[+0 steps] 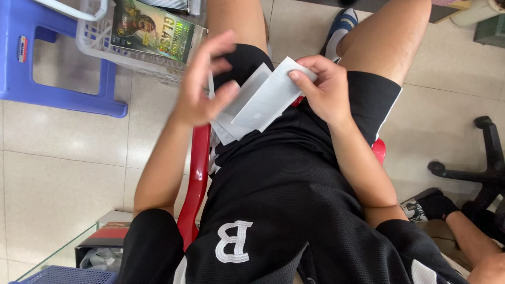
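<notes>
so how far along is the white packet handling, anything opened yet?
Done: nothing looks opened; no torn wrapper or loose contents show. In hand: the left hand and right hand hold flat white packets over the lap, fanned apart. Left: the boxed items in the clear basket lie untouched.

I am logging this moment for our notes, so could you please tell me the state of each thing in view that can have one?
Left hand: blurred, thumb on the flat white paper sleeves.
Right hand: pinching the top sleeve's corner.
Flat white paper sleeves: fanned apart, held above the lap.
Clear plastic basket: on the floor, holding a printed box.
Blue plastic stool: upright, unoccupied.
Red plastic chair: occupied.
</notes>
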